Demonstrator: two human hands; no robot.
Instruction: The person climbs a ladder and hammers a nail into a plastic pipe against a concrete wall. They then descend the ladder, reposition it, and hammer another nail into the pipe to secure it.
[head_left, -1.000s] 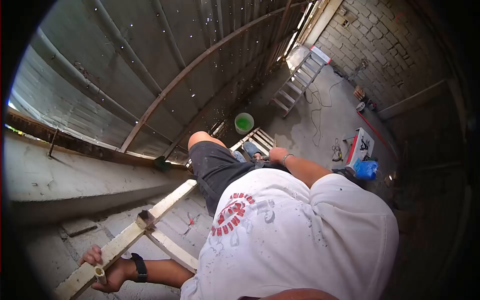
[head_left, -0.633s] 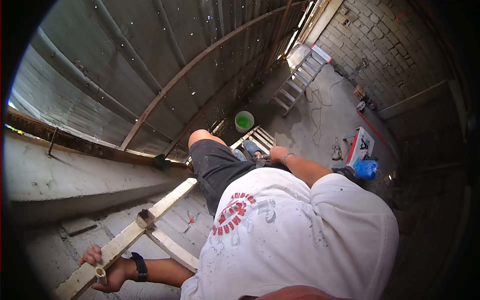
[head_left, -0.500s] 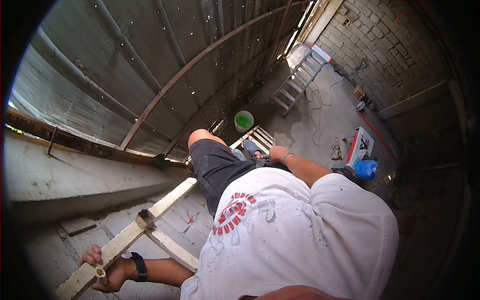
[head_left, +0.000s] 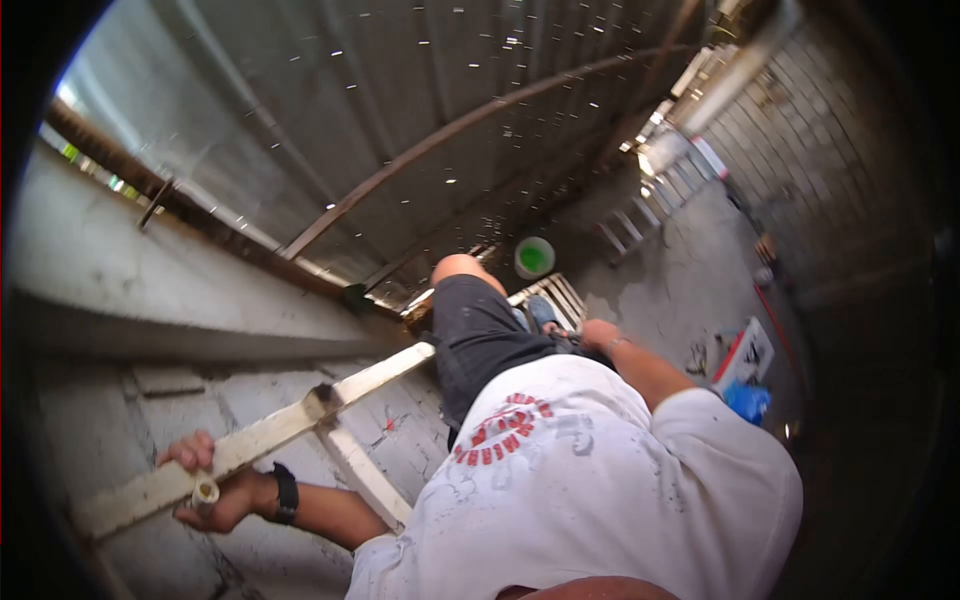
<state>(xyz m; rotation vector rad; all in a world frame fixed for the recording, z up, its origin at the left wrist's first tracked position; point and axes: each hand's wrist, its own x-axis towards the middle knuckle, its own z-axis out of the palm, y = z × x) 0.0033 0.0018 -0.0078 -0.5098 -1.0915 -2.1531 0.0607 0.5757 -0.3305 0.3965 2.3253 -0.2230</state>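
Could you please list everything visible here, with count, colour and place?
Frame: 1, cream, lower left
Bucket: 1, white, upper centre
Slatted platform: 1, white, centre
Ladder: 1, grey, upper right
Panel: 1, red/white, right
Bag: 1, blue, right
Floor clutter: uncountable, dark, right
Sheet wall: 1, grey, top
Brick wall: 1, greyish, right
Shirt: 1, white, bottom
Shorts: 1, dark, centre
Shoes: 2, bluish, centre
Watch: 1, black, left wrist
Left grip: 1, bare, around frame
Right grip: 1, bare, near shorts
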